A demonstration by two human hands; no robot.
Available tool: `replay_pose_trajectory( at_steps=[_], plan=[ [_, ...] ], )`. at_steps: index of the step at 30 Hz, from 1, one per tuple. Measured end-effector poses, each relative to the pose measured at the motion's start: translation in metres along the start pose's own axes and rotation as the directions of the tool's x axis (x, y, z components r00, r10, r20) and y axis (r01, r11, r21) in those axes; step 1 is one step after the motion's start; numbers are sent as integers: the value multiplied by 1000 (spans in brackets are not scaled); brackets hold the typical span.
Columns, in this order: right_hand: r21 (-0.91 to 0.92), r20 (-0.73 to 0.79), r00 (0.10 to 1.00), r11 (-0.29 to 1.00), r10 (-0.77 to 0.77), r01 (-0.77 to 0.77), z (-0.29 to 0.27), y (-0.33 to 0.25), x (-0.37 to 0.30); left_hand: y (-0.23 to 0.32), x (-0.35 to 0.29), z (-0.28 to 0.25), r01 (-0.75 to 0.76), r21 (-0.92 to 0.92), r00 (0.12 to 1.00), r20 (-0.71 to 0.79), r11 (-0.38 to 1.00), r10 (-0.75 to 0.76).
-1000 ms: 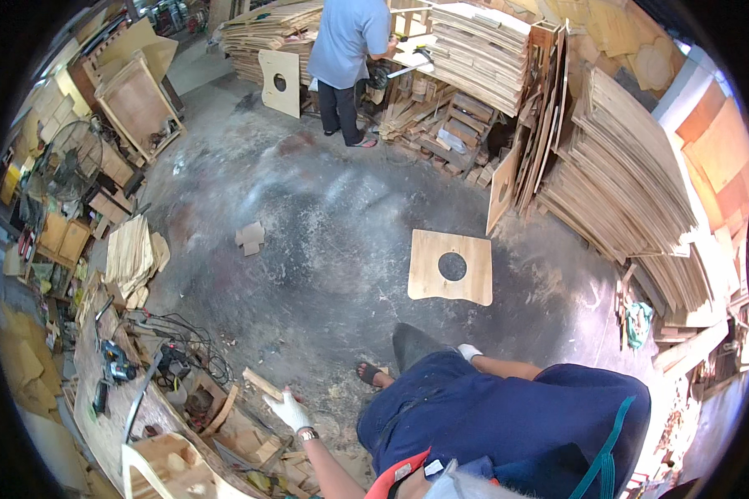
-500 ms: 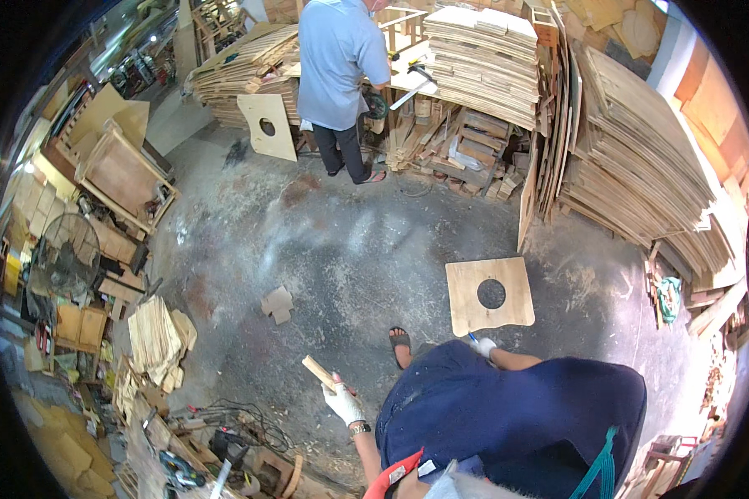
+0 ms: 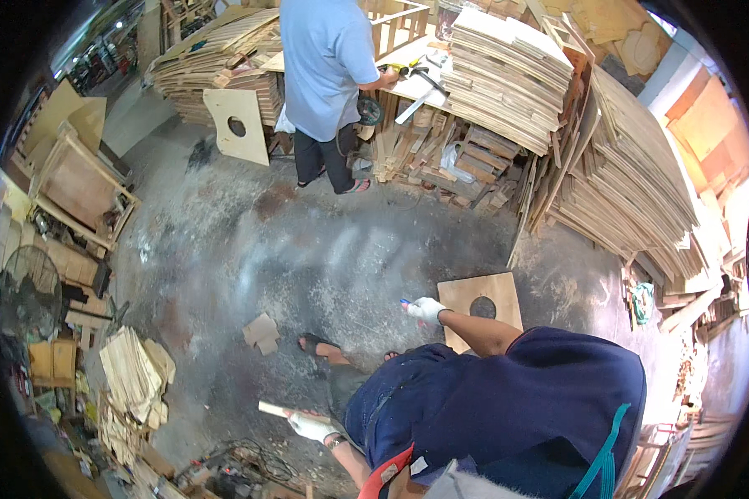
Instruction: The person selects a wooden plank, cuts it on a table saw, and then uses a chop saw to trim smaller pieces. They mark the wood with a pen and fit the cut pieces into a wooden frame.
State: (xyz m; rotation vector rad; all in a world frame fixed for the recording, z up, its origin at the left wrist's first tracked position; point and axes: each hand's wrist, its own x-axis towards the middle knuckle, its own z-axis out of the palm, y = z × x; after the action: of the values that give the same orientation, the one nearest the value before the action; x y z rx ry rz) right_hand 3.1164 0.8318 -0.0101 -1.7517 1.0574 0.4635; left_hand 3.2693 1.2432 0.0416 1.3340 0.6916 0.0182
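My left hand, in a white glove, is closed around a short pale wooden strip held out above the floor at lower left. In front of my body, the white-gloved right hand grips a slim blue pen-like object; its exact kind is too small to tell. Behind the right forearm, a light plywood panel with a round hole lies on the floor, partly covered by my arm and body.
A person in a blue shirt stands at a bench with tools. Plywood stacks rise behind, and larger sheets lean at right. Cardboard lies on the floor. A fan and thin wood pieces are at left.
My right hand has moved left and away from the panel with the blue object. The left hand with the wooden strip has shifted left and lower. My view has turned slightly and a foot has stepped left.
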Motion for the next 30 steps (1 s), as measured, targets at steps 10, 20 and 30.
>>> replay_pose_trajectory(
  at_steps=[10,20,30],
  plan=[
    [-154,-117,964,955,238,-255,32,-51,64,54,203,106,116,66,986,116,991,-124],
    [-90,-290,938,971,188,-222,70,-177,155,211,337,363,-369,177,802,557,912,216],
    [13,-162,895,908,416,-420,56,-212,225,185,314,505,-390,334,760,642,858,95]
  ],
)
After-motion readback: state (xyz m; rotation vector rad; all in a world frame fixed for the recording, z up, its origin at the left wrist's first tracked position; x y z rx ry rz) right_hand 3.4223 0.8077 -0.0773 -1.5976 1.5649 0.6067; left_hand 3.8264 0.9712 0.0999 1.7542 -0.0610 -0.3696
